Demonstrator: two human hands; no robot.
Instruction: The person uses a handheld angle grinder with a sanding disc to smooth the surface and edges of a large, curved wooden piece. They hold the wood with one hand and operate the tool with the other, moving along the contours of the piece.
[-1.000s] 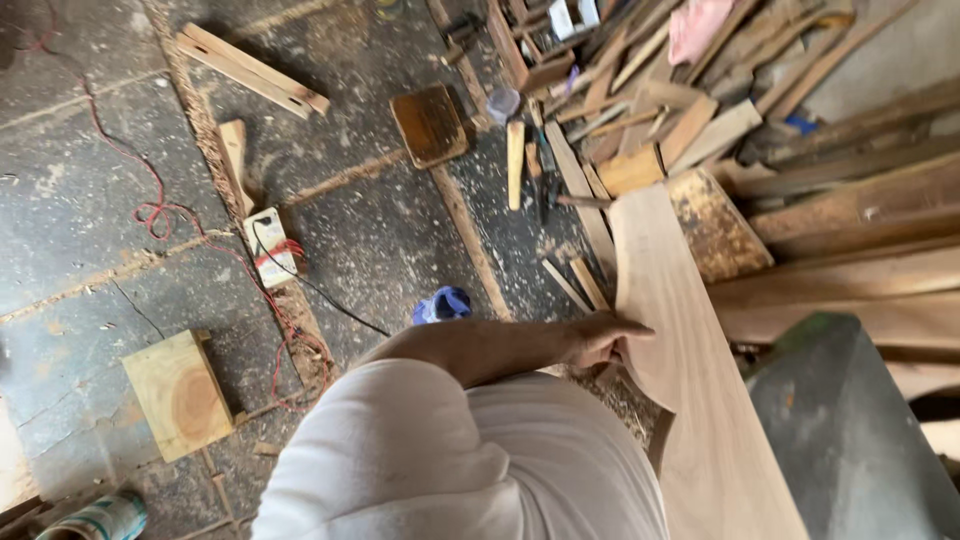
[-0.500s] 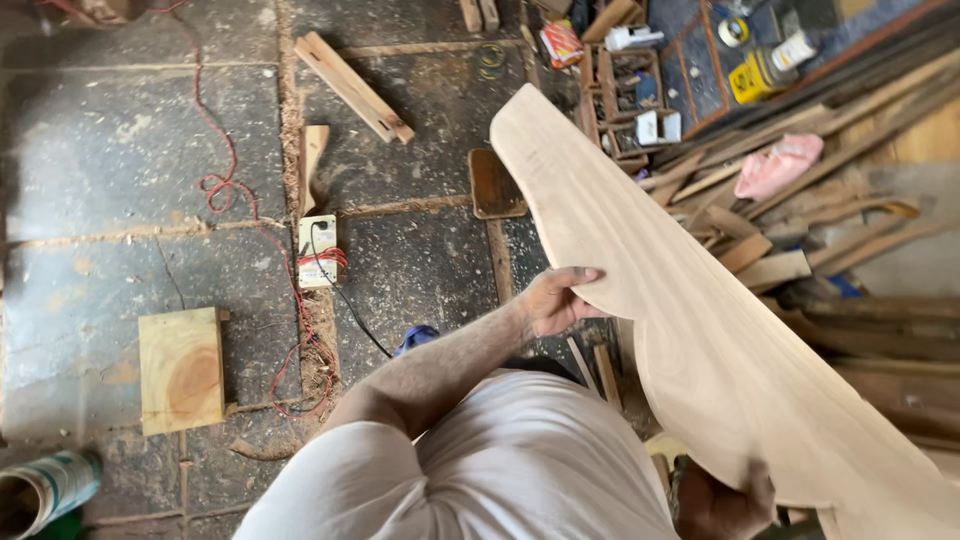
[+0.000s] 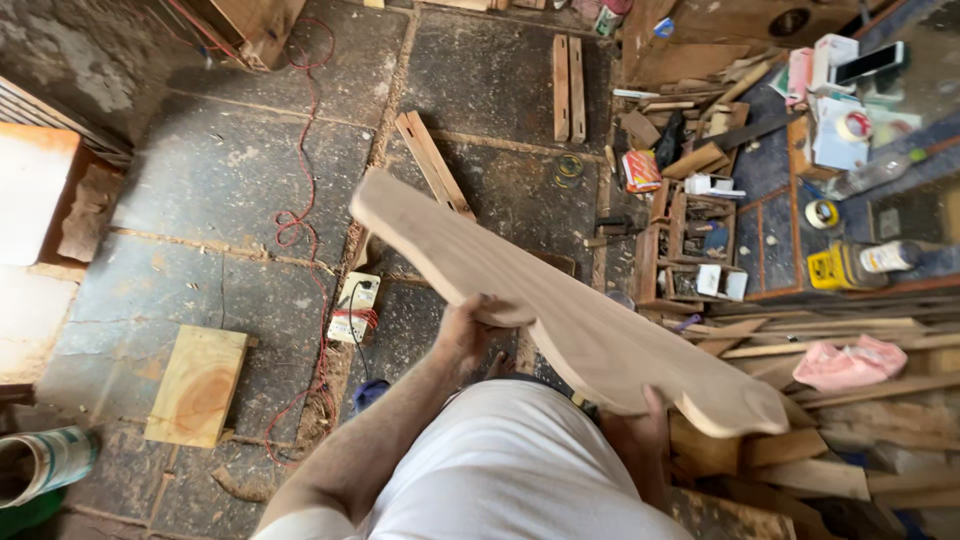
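A long pale wooden plank (image 3: 520, 290) with curved, wavy edges is lifted off the floor and runs from upper left to lower right across the view. My left hand (image 3: 470, 330) grips its lower edge near the middle. My right hand (image 3: 640, 430) holds the plank from beneath at its near end, mostly hidden under the wood. My white shirt fills the bottom of the view.
Stone floor with a red cable (image 3: 300, 220), a white socket box (image 3: 352, 308), a square wood block (image 3: 198, 385), loose slats (image 3: 432, 162) and a paint tin (image 3: 45, 465). A pile of offcuts (image 3: 800, 440), a pink cloth (image 3: 850, 362) and a cluttered bench (image 3: 840, 200) lie to the right.
The plank has been raised from the pile on the right and swung left. The view has shifted with it, and my right hand now shows under its near end.
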